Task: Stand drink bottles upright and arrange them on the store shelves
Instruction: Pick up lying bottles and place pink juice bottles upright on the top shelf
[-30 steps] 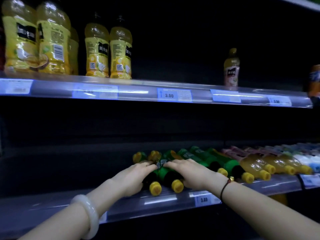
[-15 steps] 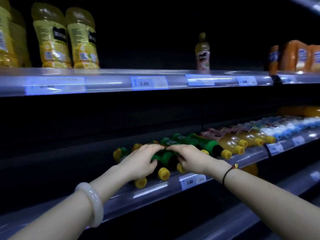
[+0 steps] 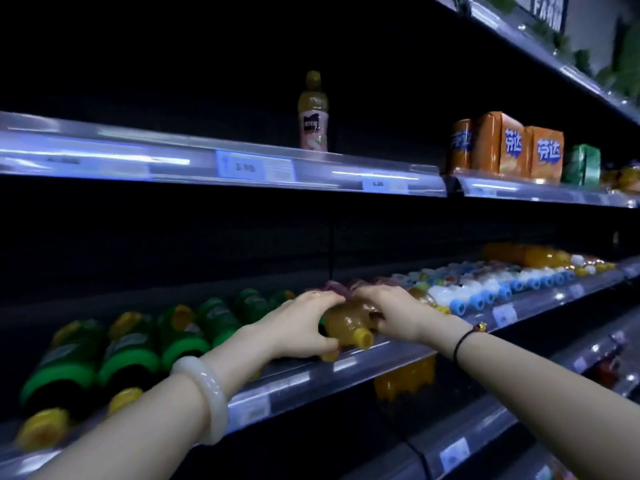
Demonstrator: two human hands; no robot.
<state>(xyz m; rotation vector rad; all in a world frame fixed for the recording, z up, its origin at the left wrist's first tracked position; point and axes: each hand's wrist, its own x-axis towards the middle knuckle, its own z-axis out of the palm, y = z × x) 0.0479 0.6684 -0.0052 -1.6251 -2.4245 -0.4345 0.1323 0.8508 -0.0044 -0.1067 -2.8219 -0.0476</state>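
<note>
a: left hand (image 3: 301, 323) and right hand (image 3: 394, 313) are both curled round the amber bottle (image 3: 346, 318). it's lying flat on the middle shelf (image 3: 398, 351), cap toward 5 o'clock. tips?

b: i'd swing the cap up to 12, base planted first. looks full and capped, so heavy-ish. the green-label bottles (image 3: 131, 355) at 8 o'clock and blue-capped bottles (image 3: 485, 294) at 2 are lying flat too.

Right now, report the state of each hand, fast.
Left hand: grips the lying orange bottle.
Right hand: fingers curled on that same bottle, from its other side.
</note>
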